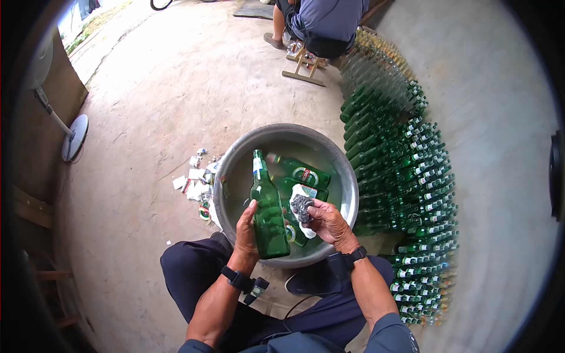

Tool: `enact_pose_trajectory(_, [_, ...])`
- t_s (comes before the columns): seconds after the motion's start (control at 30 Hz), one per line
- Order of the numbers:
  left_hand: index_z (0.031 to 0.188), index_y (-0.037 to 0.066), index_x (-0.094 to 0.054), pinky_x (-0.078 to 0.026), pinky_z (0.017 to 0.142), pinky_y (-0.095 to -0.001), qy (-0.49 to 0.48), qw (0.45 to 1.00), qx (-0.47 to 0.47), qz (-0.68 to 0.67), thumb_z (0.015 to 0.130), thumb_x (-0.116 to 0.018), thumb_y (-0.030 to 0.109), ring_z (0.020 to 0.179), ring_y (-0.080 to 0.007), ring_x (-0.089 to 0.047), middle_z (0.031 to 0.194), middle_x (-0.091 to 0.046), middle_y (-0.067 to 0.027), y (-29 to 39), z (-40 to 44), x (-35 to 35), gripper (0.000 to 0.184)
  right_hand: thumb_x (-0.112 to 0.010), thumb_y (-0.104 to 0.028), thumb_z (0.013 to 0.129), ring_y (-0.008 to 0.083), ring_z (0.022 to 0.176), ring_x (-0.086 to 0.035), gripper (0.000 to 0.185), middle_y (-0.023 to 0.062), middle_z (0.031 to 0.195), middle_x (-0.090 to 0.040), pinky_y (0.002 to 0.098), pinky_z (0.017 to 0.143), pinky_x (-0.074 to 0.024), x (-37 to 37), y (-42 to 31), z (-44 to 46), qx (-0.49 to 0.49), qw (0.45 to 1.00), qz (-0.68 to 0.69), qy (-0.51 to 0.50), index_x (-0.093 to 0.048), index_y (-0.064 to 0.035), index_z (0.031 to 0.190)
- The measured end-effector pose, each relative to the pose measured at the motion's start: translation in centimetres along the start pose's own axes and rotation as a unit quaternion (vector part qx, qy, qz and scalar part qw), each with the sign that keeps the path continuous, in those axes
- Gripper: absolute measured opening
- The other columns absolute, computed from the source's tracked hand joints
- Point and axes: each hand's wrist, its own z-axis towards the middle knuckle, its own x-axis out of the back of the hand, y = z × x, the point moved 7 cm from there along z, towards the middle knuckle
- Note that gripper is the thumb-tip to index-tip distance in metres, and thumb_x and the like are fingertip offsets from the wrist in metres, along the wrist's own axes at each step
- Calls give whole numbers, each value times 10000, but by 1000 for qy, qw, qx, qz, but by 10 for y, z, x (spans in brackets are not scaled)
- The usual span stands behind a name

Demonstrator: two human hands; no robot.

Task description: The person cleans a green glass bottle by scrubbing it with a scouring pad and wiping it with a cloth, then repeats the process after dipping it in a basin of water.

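Note:
My left hand (246,229) is wrapped round a green glass bottle (269,215), neck pointing away from me, over the metal basin (222,194). A pale label remains on the bottle's neck; the side facing me shows no label. Between the fingers of my right hand (329,222) is a grey steel wool scrubber (302,207), apart from the bottle. Just behind the scrubber shows a crumpled white piece (309,233); whether I hold it too, I cannot tell. Labelled green bottles, one of them a beer bottle (306,175), lie in cloudy water in the basin.
Torn labels and paper scraps (200,182) litter the floor left of the basin. Rows of green bottles (400,176) lie stacked along the wall at right. Another person (329,23) sits on a wooden stool (302,72) ahead. A standing fan (75,138) is at left.

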Motion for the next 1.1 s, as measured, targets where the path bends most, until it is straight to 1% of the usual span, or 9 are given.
enact_pose_trajectory(0.03, [1297, 9, -556, -605, 750, -453, 0, 1000, 3, 8, 1003, -510, 516, 853, -319, -713, 1102, -686, -218, -1, -1, -1, 588, -715, -181, 943, 123, 891, -650, 375, 66, 1080, -696, 267, 761, -547, 2, -1, 0, 0, 1000, -2, 0, -620, 8, 1253])
enact_pose_trajectory(0.13, [1298, 13, -558, -603, 761, -445, -5, 1000, 27, 2, 1005, -515, 509, 870, -314, -713, 1109, -688, -202, -9, -3, -5, 578, -658, -262, 982, 211, 890, -619, 483, 192, 1153, -650, 338, 780, -510, -3, -2, -2, -16, 990, 129, -60, -531, 25, 1349])
enact_pose_trajectory(0.23, [1304, 33, -553, -598, 784, -437, -22, 999, 49, -7, 1009, -529, 485, 885, -304, -711, 1102, -688, -171, -15, -3, -3, 540, -651, -296, 981, 204, 893, -613, 518, 194, 1168, -646, 325, 776, -503, -16, -4, -4, -16, 977, 193, -90, -509, -4, 1385])
enact_pose_trajectory(0.3, [1323, 12, -544, -576, 854, -459, -33, 998, 31, 32, 1031, -480, 487, 948, -325, -701, 1156, -673, -208, -18, -1, 0, 561, -655, -297, 977, 204, 893, -608, 518, 195, 1173, -644, 321, 772, -499, -20, -5, -3, -14, 980, 185, -77, -513, -16, 1388])
enact_pose_trajectory(0.47, [1327, 17, -539, -578, 863, -482, -59, 998, 28, 12, 1032, -512, 432, 980, -326, -695, 1179, -664, -201, -20, -3, -5, 510, -653, -277, 973, 205, 908, -594, 498, 203, 1204, -634, 315, 756, -491, -14, -6, 4, 13, 983, 178, -50, -527, -22, 1382])
enact_pose_trajectory(0.77, [1323, 35, -552, -590, 852, -444, -44, 998, 37, 26, 1015, -567, 390, 980, -280, -703, 1161, -679, -173, -25, -5, -4, 470, -625, -271, 1004, 187, 905, -578, 435, 123, 1157, -641, 300, 715, -478, -21, -7, 8, 19, 977, 204, -62, -565, 21, 1320])
enact_pose_trajectory(0.83, [1308, 36, -546, -589, 847, -434, -59, 996, 51, 40, 1009, -577, 387, 971, -285, -706, 1148, -673, -156, -26, -7, -7, 462, -629, -225, 984, 163, 864, -571, 432, 134, 1158, -656, 267, 695, -470, -10, -11, 10, 78, 989, 124, -2, -583, 51, 1312])
enact_pose_trajectory(1.0, [1295, 42, -528, -583, 849, -422, -58, 995, 44, 75, 993, -599, 390, 967, -292, -707, 1122, -656, -139, -28, -12, -15, 467, -674, -150, 975, 72, 857, -592, 391, 20, 1113, -695, 230, 702, -476, -10, -20, 6, 115, 990, -69, 46, -613, -1, 1331])
enact_pose_trajectory(1.1, [1295, 45, -523, -581, 847, -417, -61, 993, 43, 94, 985, -604, 395, 966, -294, -707, 1120, -654, -143, -29, -12, -17, 474, -628, -81, 989, 95, 892, -633, 382, 9, 1049, -707, 223, 768, -514, -26, -38, -8, 199, 955, -197, 97, -605, -21, 1366])
